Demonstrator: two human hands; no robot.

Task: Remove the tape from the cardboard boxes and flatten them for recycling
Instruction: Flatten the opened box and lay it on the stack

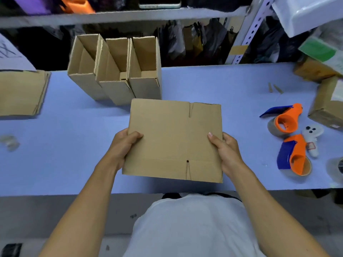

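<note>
A flattened brown cardboard box [174, 140] hangs level above the blue table [74, 145], held by both hands. My left hand [123, 145] grips its left edge with the thumb on top. On the right edge, my right hand [225, 149] grips the same way. Three open upright boxes [115, 75] stand in a row at the table's back. A stack of flattened cardboard [20, 93] lies at the far left.
Two orange-and-blue tape dispensers [284, 119] [295, 156] and a small white toy [311, 138] lie at the right. Taped brown boxes [328, 104] sit at the far right. A crumpled clear tape wad [10, 142] lies at the left. Metal shelving [248, 34] stands behind the table.
</note>
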